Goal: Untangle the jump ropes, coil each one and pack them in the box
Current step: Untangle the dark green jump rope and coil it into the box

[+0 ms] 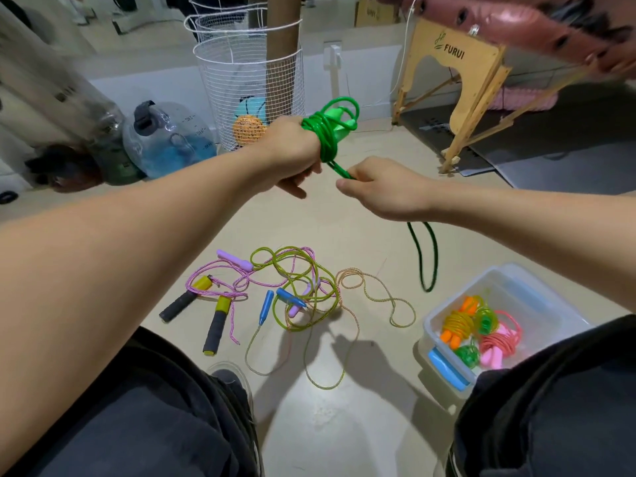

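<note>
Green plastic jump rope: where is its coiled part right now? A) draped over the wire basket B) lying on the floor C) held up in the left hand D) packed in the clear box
C: the green plastic jump rope is coiled in the left hand, raised above the floor.

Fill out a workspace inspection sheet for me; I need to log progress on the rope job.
Surface: beige floor, rope tangle lying on it.
Job's things: green rope partly coiled, its tail hanging loose; tangled ropes unsorted; clear box holding coiled ropes.
Clutter: water jug, mesh basket.
Hands: left hand grips the coil; right hand pinches the strand.
Cables: white cord behind.
Surroundings: wooden stand.
</note>
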